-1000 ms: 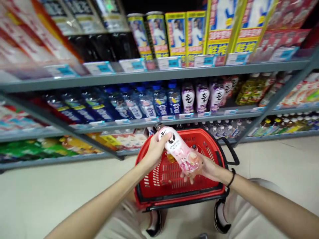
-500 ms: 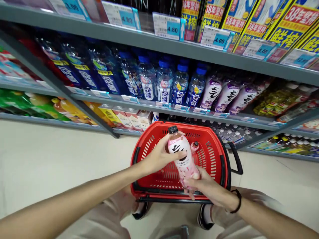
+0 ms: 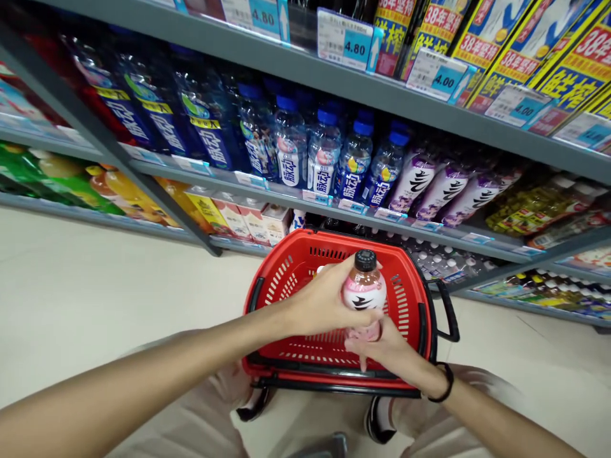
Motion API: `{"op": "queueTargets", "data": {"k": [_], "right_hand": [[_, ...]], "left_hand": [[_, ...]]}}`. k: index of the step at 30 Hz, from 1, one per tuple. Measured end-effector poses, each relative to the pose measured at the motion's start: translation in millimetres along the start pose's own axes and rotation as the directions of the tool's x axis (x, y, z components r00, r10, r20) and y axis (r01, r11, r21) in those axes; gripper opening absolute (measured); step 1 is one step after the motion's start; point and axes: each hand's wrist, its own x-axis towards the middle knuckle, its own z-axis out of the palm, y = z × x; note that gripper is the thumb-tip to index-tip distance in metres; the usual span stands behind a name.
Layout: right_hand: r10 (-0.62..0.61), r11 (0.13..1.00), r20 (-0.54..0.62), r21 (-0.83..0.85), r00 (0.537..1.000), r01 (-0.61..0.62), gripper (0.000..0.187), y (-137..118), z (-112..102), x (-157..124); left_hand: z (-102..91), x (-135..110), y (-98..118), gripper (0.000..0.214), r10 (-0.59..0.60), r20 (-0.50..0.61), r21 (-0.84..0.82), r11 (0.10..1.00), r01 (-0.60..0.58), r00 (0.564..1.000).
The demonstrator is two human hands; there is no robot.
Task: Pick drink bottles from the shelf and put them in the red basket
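A drink bottle (image 3: 365, 294) with a black cap, a pink-and-white label and dark lettering stands nearly upright over the red shopping basket (image 3: 405, 254). My left hand (image 3: 329, 302) is wrapped round its upper part, thumb across the label. Lower down, my right hand (image 3: 379, 350), with a black band on the wrist, grips the bottle's base. Behind my left hand a bit of something white and yellow shows inside the basket, mostly hidden.
Ahead, a shelf (image 3: 286, 187) carries blue-capped bottles (image 3: 324, 152) and purple-and-white bottles (image 3: 415, 181). Yellow cartons (image 3: 506, 57) stand above. A black handle (image 3: 449, 312) juts from the basket's right side. My legs and shoes are on either side below the basket.
The bottle has tipped more upright, its cap now facing me, and shifted slightly right. Both hands stay on it. The pink bottle inside the basket is now hidden. My view has shifted slightly.
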Motion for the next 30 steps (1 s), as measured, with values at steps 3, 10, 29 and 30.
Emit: {"op": "queueTargets", "data": {"k": [3, 10, 29, 30], "right_hand": [[0.044, 0.999, 0.034, 0.005, 0.998, -0.045, 0.058, -1.5, 8.5, -8.3], [-0.107, 0.939, 0.033, -0.325, 0.994, 0.111, 0.055, -2.3, 11.4, -26.3], [-0.153, 0.875, 0.005, -0.464, 0.988, 0.138, 0.051, 8.3, 9.6, -25.2], [-0.151, 0.874, 0.002, -0.466, 0.989, 0.135, 0.051, 8.6, 9.6, -25.1]], "left_hand": [[-4.8, 1.5, -9.9, 0.06, -0.052, -0.048, -0.136, 0.99, 0.045, 0.997], [-8.3, -3.2, -13.9, 0.055, -0.166, -0.01, -0.297, 0.942, 0.155, 0.986], [8.3, 5.9, -10.9, 0.031, -0.206, -0.092, -0.281, 0.944, 0.173, 0.974], [8.6, 5.7, -11.1, 0.031, -0.21, -0.094, -0.278, 0.944, 0.177, 0.973]]}}
